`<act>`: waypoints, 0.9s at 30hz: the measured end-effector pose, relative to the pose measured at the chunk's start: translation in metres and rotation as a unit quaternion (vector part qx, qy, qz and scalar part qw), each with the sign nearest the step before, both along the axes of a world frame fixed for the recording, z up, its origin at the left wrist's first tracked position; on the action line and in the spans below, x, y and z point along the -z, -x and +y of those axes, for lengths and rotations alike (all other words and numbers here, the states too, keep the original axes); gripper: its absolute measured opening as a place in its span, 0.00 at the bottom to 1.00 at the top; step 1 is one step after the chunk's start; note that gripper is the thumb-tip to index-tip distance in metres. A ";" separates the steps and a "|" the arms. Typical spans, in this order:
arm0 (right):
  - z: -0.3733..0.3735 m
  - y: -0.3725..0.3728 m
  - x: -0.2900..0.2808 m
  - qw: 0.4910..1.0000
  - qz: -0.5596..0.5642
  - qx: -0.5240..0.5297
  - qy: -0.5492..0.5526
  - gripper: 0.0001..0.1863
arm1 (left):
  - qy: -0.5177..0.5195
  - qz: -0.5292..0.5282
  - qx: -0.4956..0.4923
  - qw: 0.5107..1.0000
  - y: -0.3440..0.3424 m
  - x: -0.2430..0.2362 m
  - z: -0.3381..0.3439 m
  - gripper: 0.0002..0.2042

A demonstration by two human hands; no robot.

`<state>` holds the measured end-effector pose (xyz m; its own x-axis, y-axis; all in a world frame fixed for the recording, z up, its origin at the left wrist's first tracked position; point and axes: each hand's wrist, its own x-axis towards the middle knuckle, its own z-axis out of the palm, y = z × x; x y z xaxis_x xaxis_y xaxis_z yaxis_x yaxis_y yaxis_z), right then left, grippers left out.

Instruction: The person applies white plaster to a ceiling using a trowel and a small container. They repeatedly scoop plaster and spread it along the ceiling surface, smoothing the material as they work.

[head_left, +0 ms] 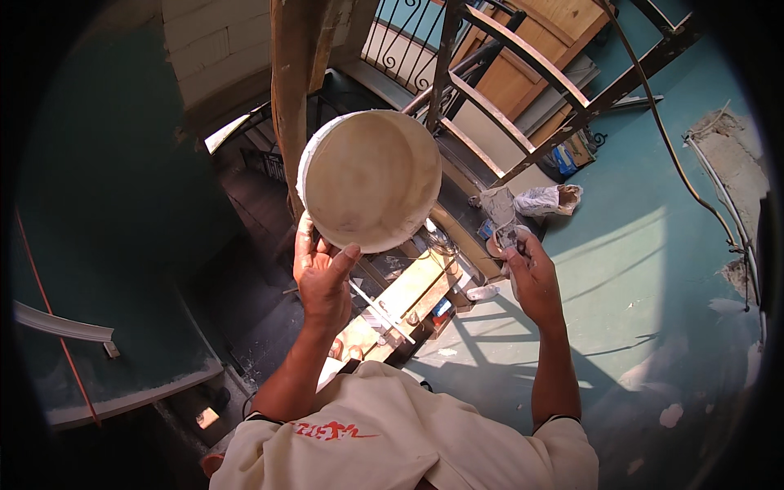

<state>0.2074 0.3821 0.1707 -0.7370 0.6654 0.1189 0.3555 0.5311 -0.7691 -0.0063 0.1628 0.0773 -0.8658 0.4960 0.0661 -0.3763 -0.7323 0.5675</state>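
Note:
My left hand (322,278) grips a round off-white bucket (367,180) by its lower rim, thumb over the edge and fingers behind. The bucket is tilted so its smeared inside faces me; what little filler may lie in it I cannot make out. To the right, my right hand (535,282) is closed around the handle of a putty knife (498,204). Its blade points up and away, coated with grey-white filler. Knife and bucket are apart. A crumpled white bag (547,200) lies beyond the blade.
A ladder-like dark metal frame (514,57) leans at the upper right, near a wooden door panel (523,49). A cable (678,163) hangs along the teal wall (621,269). Below me lie a wooden plank (400,302) and several loose items. A dark stairwell (253,269) drops away on the left.

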 end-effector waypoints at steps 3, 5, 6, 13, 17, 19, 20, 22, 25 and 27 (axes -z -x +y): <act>-0.002 0.003 -0.024 0.985 0.034 -0.091 -0.144 0.16 | 0.018 0.040 -0.037 0.998 -0.007 0.001 0.004 0.45; -0.011 0.014 -0.035 0.947 0.032 -0.166 -0.273 0.16 | 0.026 0.089 -0.070 0.993 -0.016 -0.001 0.008 0.46; -0.014 0.018 -0.036 0.936 0.027 -0.168 -0.309 0.19 | 0.037 0.105 -0.078 0.991 -0.019 -0.001 0.010 0.46; -0.030 0.036 -0.048 0.844 -0.051 -0.162 -0.509 0.25 | 0.064 0.201 -0.111 0.971 -0.036 0.001 0.005 0.48; -0.033 0.049 -0.048 0.792 -0.049 -0.121 -0.596 0.23 | 0.055 0.232 -0.137 0.961 -0.034 0.009 -0.002 0.48; -0.038 0.056 -0.050 0.785 -0.038 -0.117 -0.607 0.23 | 0.074 0.181 -0.121 0.973 -0.031 0.005 -0.014 0.46; -0.039 0.061 -0.053 0.781 -0.027 -0.124 -0.612 0.23 | 0.080 0.138 -0.108 0.981 -0.027 0.001 -0.019 0.46; -0.040 0.071 -0.066 0.771 0.012 -0.139 -0.622 0.23 | 0.067 0.093 -0.096 0.989 -0.012 -0.007 -0.029 0.45; -0.050 0.086 -0.102 0.766 0.085 -0.132 -0.624 0.20 | 0.062 0.040 -0.095 0.993 0.008 -0.003 -0.052 0.45; -0.064 0.103 -0.145 0.756 0.126 -0.112 -0.633 0.18 | 0.040 0.022 -0.101 0.994 0.017 0.005 -0.066 0.44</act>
